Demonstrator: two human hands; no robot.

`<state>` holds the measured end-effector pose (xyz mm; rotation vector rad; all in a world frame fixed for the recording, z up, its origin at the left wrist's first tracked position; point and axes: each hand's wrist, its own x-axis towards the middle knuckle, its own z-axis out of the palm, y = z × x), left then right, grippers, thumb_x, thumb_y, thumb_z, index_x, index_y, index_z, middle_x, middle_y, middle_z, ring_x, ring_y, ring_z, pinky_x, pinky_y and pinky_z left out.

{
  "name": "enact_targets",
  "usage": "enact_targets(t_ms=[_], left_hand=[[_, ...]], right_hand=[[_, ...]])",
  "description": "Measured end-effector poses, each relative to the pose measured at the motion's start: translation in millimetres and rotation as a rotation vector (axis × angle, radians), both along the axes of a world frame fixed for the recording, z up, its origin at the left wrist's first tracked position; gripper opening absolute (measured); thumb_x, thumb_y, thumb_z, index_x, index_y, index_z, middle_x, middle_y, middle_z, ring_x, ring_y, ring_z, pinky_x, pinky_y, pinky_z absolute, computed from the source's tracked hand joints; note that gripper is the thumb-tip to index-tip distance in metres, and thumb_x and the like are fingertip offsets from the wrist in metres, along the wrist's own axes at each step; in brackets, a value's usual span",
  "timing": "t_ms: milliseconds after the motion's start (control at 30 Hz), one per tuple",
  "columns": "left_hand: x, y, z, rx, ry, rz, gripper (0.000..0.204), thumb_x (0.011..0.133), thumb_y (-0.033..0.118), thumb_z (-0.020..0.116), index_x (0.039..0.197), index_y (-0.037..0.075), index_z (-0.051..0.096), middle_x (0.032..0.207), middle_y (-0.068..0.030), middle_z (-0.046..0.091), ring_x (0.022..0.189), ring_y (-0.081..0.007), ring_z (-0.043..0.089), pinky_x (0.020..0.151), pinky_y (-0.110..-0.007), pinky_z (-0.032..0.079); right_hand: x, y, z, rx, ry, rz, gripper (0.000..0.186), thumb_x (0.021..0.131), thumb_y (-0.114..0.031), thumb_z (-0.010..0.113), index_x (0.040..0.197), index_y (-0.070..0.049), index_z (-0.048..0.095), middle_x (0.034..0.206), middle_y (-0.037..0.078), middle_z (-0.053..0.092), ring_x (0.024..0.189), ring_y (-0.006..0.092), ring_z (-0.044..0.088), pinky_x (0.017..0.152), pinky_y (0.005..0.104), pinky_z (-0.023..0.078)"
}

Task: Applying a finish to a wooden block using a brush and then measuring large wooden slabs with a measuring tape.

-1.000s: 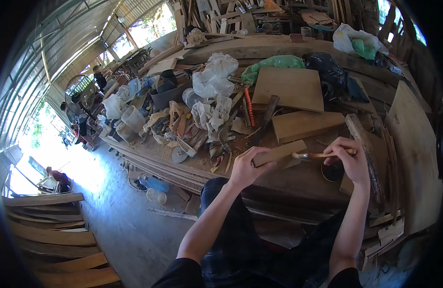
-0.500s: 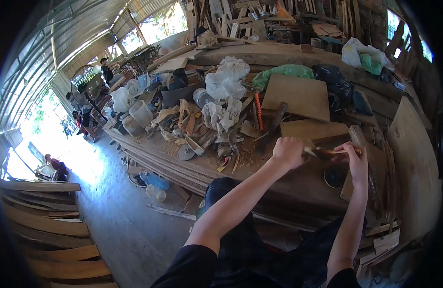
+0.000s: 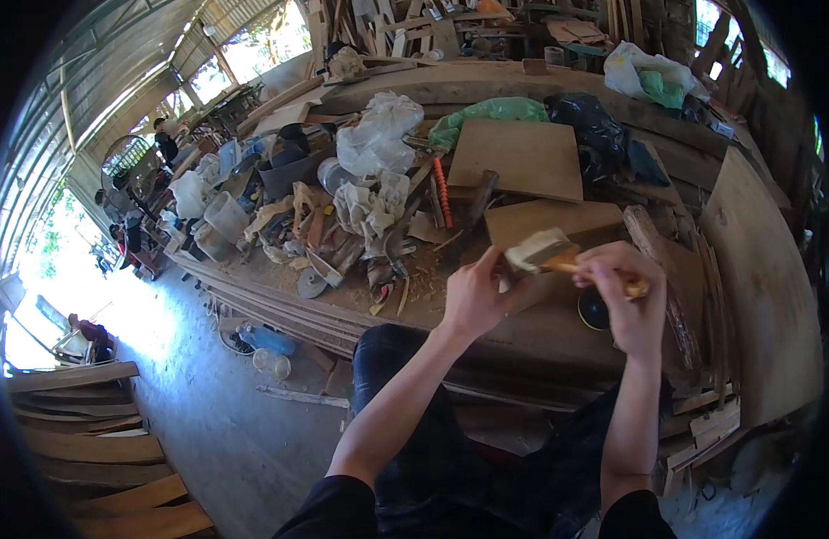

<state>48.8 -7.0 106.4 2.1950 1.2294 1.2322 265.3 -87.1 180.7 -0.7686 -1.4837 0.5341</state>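
Observation:
My left hand (image 3: 477,296) is closed around a small pale wood block (image 3: 533,249), blurred, in front of me over the bench. My right hand (image 3: 621,287) grips a brush with an orange-brown wooden handle (image 3: 567,264) that reaches to the block; the brush tip cannot be made out clearly. Just below the hands sits a round black tin (image 3: 595,309). Behind them lie an angled flat board (image 3: 545,218) and a square board (image 3: 513,157), and a rough branch (image 3: 666,301) stands out to the right.
A cluttered bench (image 3: 253,292) holds bags, buckets, scraps and an orange coiled rod (image 3: 442,191). A tall plywood sheet (image 3: 765,287) leans at right. Several people (image 3: 127,211) are at the far left beside a fan; stacked curved planks (image 3: 91,449) lie lower left.
The block and brush are now higher and further back, the block tilted differently. My left hand, palm down half a second ago, has moved left and turned; my right hand has shifted slightly left.

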Motion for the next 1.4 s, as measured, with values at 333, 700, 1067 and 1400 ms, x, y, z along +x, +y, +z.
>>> enact_targets(t_ms=[333,700,1067,1400], left_hand=[[-6.8,-3.6,6.1,-0.055,0.035,0.074,0.037,0.084,0.037,0.086,0.095,0.007,0.068,0.083,-0.0090,0.077,0.079,-0.0272,0.077,0.069,-0.039,0.058],[0.9,-11.0,11.2,-0.041,0.110,0.100,0.046,0.083,0.046,0.085,0.101,0.007,0.069,0.082,-0.0098,0.077,0.079,-0.0315,0.076,0.071,-0.041,0.058],[-6.8,10.4,34.6,-0.117,0.280,0.049,0.051,0.081,0.051,0.085,0.106,0.009,0.067,0.081,-0.0078,0.076,0.078,-0.0307,0.075,0.068,-0.043,0.057],[-10.1,9.7,47.3,-0.081,0.429,0.031,0.055,0.080,0.051,0.086,0.106,0.007,0.067,0.080,-0.0094,0.076,0.081,-0.0285,0.076,0.073,-0.039,0.058]], right_hand=[[-9.2,1.0,1.0,0.034,-0.283,-0.261,0.007,0.092,-0.006,0.070,0.096,-0.002,0.073,0.096,0.009,0.074,0.082,0.0147,0.072,0.071,0.0291,0.056],[13.9,-1.3,5.1,0.083,-0.306,-0.529,0.010,0.090,-0.011,0.073,0.089,-0.001,0.071,0.086,0.012,0.071,0.071,0.0278,0.071,0.065,0.0348,0.055],[-6.8,-10.4,10.9,0.021,-0.273,-0.210,0.006,0.088,0.000,0.068,0.092,0.003,0.071,0.092,0.012,0.074,0.084,0.0223,0.074,0.076,0.0313,0.056],[-18.6,-20.2,18.4,0.041,-0.298,-0.102,0.004,0.090,-0.002,0.071,0.091,0.000,0.070,0.091,0.011,0.073,0.078,0.0202,0.074,0.068,0.0289,0.055]])
